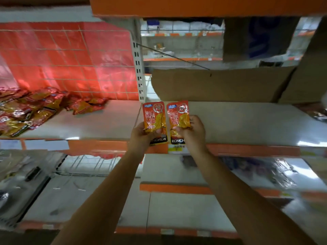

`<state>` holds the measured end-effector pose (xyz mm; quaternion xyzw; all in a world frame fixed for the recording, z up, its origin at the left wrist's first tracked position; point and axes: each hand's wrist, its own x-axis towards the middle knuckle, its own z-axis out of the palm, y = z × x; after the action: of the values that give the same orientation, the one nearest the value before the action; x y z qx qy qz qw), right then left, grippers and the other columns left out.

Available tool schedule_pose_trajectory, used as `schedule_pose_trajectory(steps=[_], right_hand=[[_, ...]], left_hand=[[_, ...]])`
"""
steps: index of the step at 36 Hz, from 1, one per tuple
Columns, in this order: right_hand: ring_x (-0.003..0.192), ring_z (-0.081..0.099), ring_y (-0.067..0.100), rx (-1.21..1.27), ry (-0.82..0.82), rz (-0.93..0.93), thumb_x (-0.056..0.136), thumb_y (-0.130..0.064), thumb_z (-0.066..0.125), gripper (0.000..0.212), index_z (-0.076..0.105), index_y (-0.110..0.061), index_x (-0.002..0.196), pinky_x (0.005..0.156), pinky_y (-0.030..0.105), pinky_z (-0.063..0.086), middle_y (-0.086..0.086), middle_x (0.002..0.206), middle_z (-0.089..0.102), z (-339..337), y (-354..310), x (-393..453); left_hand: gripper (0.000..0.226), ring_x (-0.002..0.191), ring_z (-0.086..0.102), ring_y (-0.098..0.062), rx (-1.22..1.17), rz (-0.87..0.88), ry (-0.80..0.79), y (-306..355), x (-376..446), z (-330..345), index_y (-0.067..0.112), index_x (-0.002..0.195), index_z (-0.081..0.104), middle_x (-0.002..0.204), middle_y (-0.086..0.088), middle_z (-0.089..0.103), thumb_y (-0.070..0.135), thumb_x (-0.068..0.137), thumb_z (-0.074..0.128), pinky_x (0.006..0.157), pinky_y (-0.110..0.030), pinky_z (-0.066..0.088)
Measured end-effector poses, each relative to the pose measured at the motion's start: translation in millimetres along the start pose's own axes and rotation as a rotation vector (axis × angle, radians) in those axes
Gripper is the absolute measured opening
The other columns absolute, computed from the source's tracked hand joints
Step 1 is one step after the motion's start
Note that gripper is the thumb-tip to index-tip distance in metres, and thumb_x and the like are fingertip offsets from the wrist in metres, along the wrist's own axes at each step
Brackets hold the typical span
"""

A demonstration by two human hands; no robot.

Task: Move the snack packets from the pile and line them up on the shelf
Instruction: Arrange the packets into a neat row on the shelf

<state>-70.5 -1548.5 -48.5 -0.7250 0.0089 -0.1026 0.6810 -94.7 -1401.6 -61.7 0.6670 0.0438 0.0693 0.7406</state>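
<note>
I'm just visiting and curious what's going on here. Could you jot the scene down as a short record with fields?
place: shop shelf, white with orange edge
left hand: holds one packet upright
right hand: holds second packet upright, beside the first
packets' position: side by side, at the shelf's front edge
pile: loose packets at left on the same shelf
behind: cardboard at the back
lined up so far: none visible besides these two

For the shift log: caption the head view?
Left hand and right hand each set a snack packet side by side on the shelf.
</note>
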Motion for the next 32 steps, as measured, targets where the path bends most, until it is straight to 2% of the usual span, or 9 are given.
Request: schedule_pose_trajectory(steps=[3, 6, 9, 13, 18, 22, 24, 27, 32], right_hand=[[0.089, 0.062, 0.016, 0.031, -0.005, -0.008, 0.074, 0.002, 0.071, 0.034, 0.054, -0.023, 0.089, 0.076, 0.026, 0.051, -0.006, 0.09, 0.063, -40, -2, -12], [0.092, 0.06, 0.016, 0.02, 0.034, -0.023, 0.074, 0.002, 0.071, 0.032, 0.054, -0.018, 0.093, 0.078, 0.028, 0.049, -0.006, 0.091, 0.061, -83, -5, -20], [0.09, 0.058, 0.014, 0.035, 0.04, -0.025, 0.074, 0.005, 0.07, 0.033, 0.053, -0.014, 0.094, 0.071, 0.02, 0.047, -0.005, 0.091, 0.059, -126, -8, -24], [0.092, 0.06, 0.017, 0.047, 0.032, 0.012, 0.074, 0.005, 0.07, 0.034, 0.053, -0.012, 0.098, 0.07, 0.018, 0.049, -0.001, 0.095, 0.061, -186, -6, -13], [0.091, 0.062, 0.014, 0.031, 0.011, 0.036, 0.077, -0.001, 0.07, 0.033, 0.054, -0.014, 0.102, 0.073, 0.019, 0.05, 0.003, 0.103, 0.065, -268, 1, 18], [0.096, 0.064, 0.025, -0.005, 0.04, 0.036, 0.071, 0.0, 0.074, 0.038, 0.054, -0.016, 0.099, 0.087, 0.041, 0.051, 0.008, 0.103, 0.067, -336, 13, 60], [0.095, 0.064, 0.026, -0.024, 0.032, 0.03, 0.071, 0.002, 0.073, 0.038, 0.054, -0.015, 0.098, 0.087, 0.044, 0.051, 0.011, 0.102, 0.068, -371, 19, 81], [0.092, 0.065, 0.027, -0.046, 0.007, 0.031, 0.071, 0.004, 0.072, 0.036, 0.054, -0.015, 0.096, 0.086, 0.046, 0.052, 0.011, 0.098, 0.069, -422, 30, 107], [0.086, 0.065, 0.025, -0.079, -0.002, 0.057, 0.073, 0.001, 0.07, 0.034, 0.054, -0.027, 0.083, 0.081, 0.045, 0.052, 0.0, 0.085, 0.068, -484, 44, 136]], left_hand=[[0.043, 0.09, 0.069, -0.026, 0.02, 0.009, 0.002, -2, -23, 35, 0.004, 0.115, 0.059, 0.102, -0.01, 0.07, 0.01, 0.075, 0.072, 0.075, -0.037, 0.056], [0.032, 0.077, 0.068, -0.017, 0.052, 0.025, 0.014, -3, -42, 71, 0.006, 0.112, 0.059, 0.091, -0.003, 0.07, 0.006, 0.081, 0.068, 0.052, -0.022, 0.051], [0.027, 0.071, 0.067, -0.009, 0.062, 0.032, 0.013, -4, -56, 111, 0.006, 0.109, 0.057, 0.088, -0.002, 0.068, 0.004, 0.083, 0.065, 0.049, -0.019, 0.049], [0.024, 0.073, 0.068, -0.007, 0.044, 0.038, 0.01, -5, -62, 169, 0.007, 0.105, 0.059, 0.091, -0.004, 0.068, 0.001, 0.082, 0.066, 0.057, -0.019, 0.051], [0.033, 0.096, 0.066, -0.029, 0.027, 0.017, 0.036, -11, -53, 253, 0.004, 0.112, 0.06, 0.104, -0.011, 0.069, 0.003, 0.08, 0.069, 0.086, -0.048, 0.053], [0.033, 0.099, 0.066, -0.029, 0.021, 0.043, 0.041, -19, -35, 330, 0.01, 0.112, 0.063, 0.109, -0.01, 0.069, 0.007, 0.08, 0.07, 0.087, -0.049, 0.052], [0.033, 0.097, 0.067, -0.028, 0.009, 0.044, 0.053, -24, -27, 370, 0.009, 0.112, 0.063, 0.106, -0.009, 0.069, 0.006, 0.08, 0.07, 0.078, -0.044, 0.056], [0.027, 0.087, 0.067, -0.021, 0.014, 0.017, 0.051, -32, -18, 426, 0.016, 0.106, 0.061, 0.096, -0.002, 0.068, 0.007, 0.081, 0.068, 0.053, -0.025, 0.054], [0.026, 0.081, 0.065, -0.015, 0.048, -0.032, 0.036, -45, -11, 497, 0.018, 0.104, 0.059, 0.09, 0.002, 0.067, 0.007, 0.082, 0.068, 0.05, -0.02, 0.053]])
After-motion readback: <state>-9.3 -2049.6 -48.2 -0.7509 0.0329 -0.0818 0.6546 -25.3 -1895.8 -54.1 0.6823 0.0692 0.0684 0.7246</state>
